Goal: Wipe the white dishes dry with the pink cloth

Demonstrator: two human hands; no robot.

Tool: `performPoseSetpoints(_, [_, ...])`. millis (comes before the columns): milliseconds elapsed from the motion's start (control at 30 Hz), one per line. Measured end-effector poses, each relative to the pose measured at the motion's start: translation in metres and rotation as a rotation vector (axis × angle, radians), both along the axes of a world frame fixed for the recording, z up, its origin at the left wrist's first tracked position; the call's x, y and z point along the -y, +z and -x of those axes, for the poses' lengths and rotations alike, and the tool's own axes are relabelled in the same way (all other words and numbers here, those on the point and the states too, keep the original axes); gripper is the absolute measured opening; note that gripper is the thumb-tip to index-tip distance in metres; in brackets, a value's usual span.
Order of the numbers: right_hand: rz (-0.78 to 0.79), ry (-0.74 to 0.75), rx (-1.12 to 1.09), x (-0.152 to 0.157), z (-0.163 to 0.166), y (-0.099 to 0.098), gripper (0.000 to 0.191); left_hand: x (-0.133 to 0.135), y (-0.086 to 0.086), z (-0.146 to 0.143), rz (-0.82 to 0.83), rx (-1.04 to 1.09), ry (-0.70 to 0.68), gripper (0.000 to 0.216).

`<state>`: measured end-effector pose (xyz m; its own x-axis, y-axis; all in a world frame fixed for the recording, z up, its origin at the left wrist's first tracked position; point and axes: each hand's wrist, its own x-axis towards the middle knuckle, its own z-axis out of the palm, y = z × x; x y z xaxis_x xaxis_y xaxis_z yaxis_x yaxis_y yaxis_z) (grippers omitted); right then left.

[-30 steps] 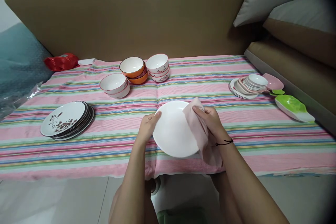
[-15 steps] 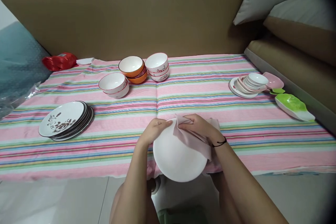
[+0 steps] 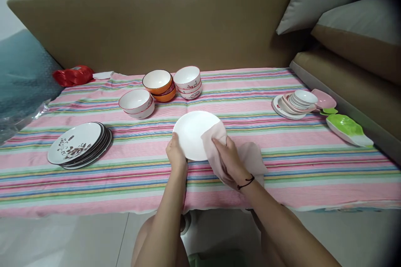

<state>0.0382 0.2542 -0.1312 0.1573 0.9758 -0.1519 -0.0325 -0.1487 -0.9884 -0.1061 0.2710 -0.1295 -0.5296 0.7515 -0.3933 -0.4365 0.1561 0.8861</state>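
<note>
A round white plate (image 3: 191, 133) is held up over the striped cloth, in front of me. My left hand (image 3: 176, 152) is closed on its left edge, thumb near the rim. On the right side, my right hand (image 3: 230, 158) grips a pale pink cloth (image 3: 216, 133) that lies over the plate's right edge; the cloth's loose end hangs down beside the wrist. The fingers beneath the plate are hidden. Nearest on the left is a stack of plates (image 3: 78, 144) with a brown flower pattern on top.
White bowls (image 3: 136, 102), orange bowls (image 3: 158, 83) and more white bowls (image 3: 188, 79) stand stacked at the back. To the right are stacked small dishes (image 3: 302, 102), a pink dish (image 3: 324, 99) and a green leaf-shaped dish (image 3: 347, 127). A red bundle (image 3: 73, 76) lies back left.
The plate has moved forward and slightly left, away from me, and tilted so it looks flatter. Both hands went with it, the right hand's cloth now on the plate's right edge.
</note>
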Motion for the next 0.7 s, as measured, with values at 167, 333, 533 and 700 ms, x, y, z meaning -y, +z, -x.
performPoseSetpoints(167, [0.041, -0.046, -0.097, -0.002, -0.001, -0.002, 0.041, 0.002, 0.005, 0.002, -0.024, 0.019, -0.157, 0.051])
performPoseSetpoints(333, [-0.089, -0.043, 0.006, -0.019, -0.044, 0.014, 0.037, 0.004, 0.016, 0.007, -0.089, -0.062, -0.448, 0.059])
performPoseSetpoints(533, [-0.088, 0.125, 0.208, -0.014, -0.055, 0.019, 0.039, 0.011, 0.024, 0.007, -0.059, -0.226, -0.776, 0.048])
performPoseSetpoints(700, [-0.137, 0.108, 0.297, -0.014, -0.048, 0.016, 0.042, 0.015, 0.022, 0.005, -0.009, -0.202, -0.781, 0.038])
